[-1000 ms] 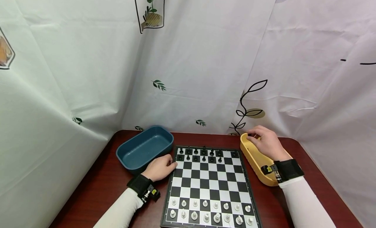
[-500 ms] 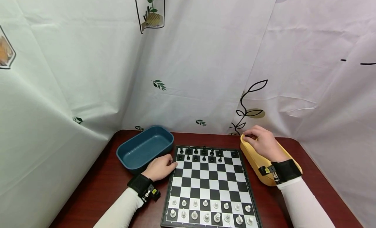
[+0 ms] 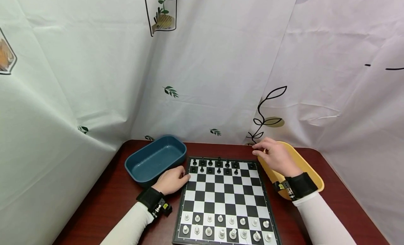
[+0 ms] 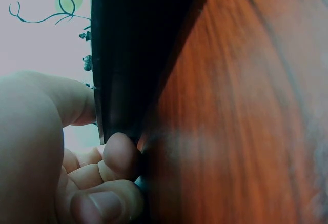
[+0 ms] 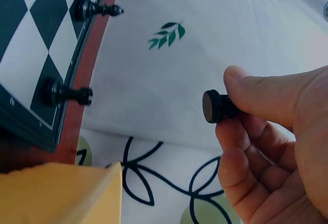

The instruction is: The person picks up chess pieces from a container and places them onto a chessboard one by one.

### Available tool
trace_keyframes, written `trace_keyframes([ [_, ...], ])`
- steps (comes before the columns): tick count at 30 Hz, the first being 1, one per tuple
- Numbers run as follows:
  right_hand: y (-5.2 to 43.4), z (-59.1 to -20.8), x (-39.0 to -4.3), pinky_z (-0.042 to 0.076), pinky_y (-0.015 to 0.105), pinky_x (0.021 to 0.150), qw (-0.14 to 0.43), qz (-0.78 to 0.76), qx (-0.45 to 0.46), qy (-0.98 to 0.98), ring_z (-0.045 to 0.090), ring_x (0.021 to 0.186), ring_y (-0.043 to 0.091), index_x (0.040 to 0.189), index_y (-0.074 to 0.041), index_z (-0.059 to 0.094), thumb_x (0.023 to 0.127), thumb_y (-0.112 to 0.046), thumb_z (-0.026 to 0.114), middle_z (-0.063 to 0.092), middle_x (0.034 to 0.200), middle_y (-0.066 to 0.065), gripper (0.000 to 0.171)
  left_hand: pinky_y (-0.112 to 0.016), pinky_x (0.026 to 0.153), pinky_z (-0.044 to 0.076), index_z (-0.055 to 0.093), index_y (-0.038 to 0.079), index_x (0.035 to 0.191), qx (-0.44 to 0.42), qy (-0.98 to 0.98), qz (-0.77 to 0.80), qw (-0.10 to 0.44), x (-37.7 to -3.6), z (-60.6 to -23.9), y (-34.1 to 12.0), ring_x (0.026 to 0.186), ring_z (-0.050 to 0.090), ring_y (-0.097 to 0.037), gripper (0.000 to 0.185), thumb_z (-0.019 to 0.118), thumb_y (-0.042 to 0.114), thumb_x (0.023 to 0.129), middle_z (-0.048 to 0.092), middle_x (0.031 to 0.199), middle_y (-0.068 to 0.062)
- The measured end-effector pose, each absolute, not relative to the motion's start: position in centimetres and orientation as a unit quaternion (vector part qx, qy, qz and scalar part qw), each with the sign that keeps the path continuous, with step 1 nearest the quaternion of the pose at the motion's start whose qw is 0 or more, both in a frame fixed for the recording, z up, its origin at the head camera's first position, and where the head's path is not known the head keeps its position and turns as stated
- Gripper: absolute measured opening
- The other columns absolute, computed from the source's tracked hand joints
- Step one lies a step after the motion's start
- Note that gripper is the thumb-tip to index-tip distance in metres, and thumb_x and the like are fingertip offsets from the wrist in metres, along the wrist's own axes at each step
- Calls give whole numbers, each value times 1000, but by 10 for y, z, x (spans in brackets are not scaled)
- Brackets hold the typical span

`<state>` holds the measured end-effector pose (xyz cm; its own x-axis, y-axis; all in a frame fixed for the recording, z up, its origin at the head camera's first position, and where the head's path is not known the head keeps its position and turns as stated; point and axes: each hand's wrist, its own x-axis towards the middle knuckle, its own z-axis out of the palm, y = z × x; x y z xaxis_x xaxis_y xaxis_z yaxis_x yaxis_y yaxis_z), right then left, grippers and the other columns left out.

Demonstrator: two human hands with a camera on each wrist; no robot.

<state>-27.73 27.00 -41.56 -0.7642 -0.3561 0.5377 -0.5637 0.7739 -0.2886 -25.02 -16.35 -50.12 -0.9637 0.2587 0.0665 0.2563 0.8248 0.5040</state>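
A magnetic-looking chessboard [image 3: 228, 190] lies on the table, with black pieces [image 3: 219, 164] along its far side and white pieces [image 3: 221, 233] in two rows along its near side. My left hand [image 3: 172, 180] holds the board's left edge; in the left wrist view one finger [image 4: 77, 101] lies over the top edge, and curled fingertips sit against its side. Between thumb and fingers my right hand [image 3: 276, 157] pinches a black chess piece [image 5: 214, 106], its round base turned toward the board and its upper part hidden. That hand is over the far end of a yellow tray [image 3: 303, 164].
A blue tray [image 3: 154, 164] stands left of the board, beside my left hand. The yellow tray is close to the board's right edge. A white patterned cloth [image 3: 202, 80] hangs behind the reddish-brown table [image 3: 104, 203].
My right hand has come up out of the yellow tray and moved left toward the board's far right corner, carrying the black chess piece. The left hand stays in place.
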Motion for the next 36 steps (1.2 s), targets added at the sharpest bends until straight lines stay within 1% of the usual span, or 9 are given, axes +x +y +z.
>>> trace_keyframes([
  [3, 263, -415, -275, 48, 36, 70, 225, 224, 255, -913, 59, 81, 16, 109, -11, 84, 96, -12, 89, 70, 100, -3, 14, -35, 58, 40, 59, 23, 83, 135, 955, 263, 3, -250, -501, -164, 59, 51, -13, 32, 69, 42, 108, 55, 68, 6],
  [7, 256, -421, -274, 47, 36, 71, 215, 226, 252, -916, 57, 79, 15, 109, -10, 84, 95, -14, 91, 66, 94, -4, 16, -35, 58, 40, 59, 23, 83, 135, 956, 262, 1, -250, -502, -164, 59, 51, -14, 32, 69, 42, 108, 55, 69, 6],
  [11, 250, -428, -277, 49, 35, 70, 189, 228, 240, -924, 57, 77, 13, 111, -8, 83, 95, -16, 91, 66, 89, -5, 19, -34, 58, 39, 59, 23, 83, 133, 957, 258, 3, -250, -502, -163, 59, 51, -13, 33, 69, 42, 108, 54, 69, 6],
  [16, 245, -434, -280, 51, 35, 69, 154, 230, 230, -933, 59, 76, 12, 110, -5, 82, 95, -15, 90, 68, 87, -5, 20, -34, 58, 39, 59, 24, 83, 134, 956, 261, 4, -250, -502, -164, 59, 51, -13, 32, 68, 43, 108, 54, 69, 7],
  [23, 241, -438, -282, 54, 36, 70, 137, 215, 227, -940, 65, 79, 13, 113, -3, 82, 96, -9, 88, 72, 90, -2, 19, -35, 59, 40, 59, 24, 84, 138, 954, 266, 1, -249, -501, -165, 59, 51, -13, 32, 68, 43, 108, 55, 69, 7],
  [29, 236, -442, -282, 52, 35, 69, 125, 196, 225, -946, 62, 78, 13, 115, -1, 81, 96, -5, 86, 73, 92, 1, 21, -35, 59, 40, 59, 24, 84, 133, 955, 264, 7, -250, -499, -163, 59, 51, -13, 32, 68, 42, 109, 55, 69, 7],
  [33, 232, -442, -279, 53, 37, 72, 118, 182, 229, -949, 61, 78, 14, 115, 0, 81, 94, -2, 87, 73, 93, 3, 22, -35, 59, 40, 59, 23, 84, 133, 956, 263, 6, -249, -499, -163, 59, 51, -13, 32, 68, 42, 109, 55, 69, 7],
  [36, 230, -443, -278, 56, 41, 74, 117, 159, 234, -952, 64, 80, 18, 114, 0, 81, 94, -2, 86, 75, 96, 6, 20, -35, 59, 40, 59, 23, 84, 132, 956, 263, 6, -249, -500, -163, 59, 51, -13, 32, 68, 41, 109, 55, 69, 6],
])
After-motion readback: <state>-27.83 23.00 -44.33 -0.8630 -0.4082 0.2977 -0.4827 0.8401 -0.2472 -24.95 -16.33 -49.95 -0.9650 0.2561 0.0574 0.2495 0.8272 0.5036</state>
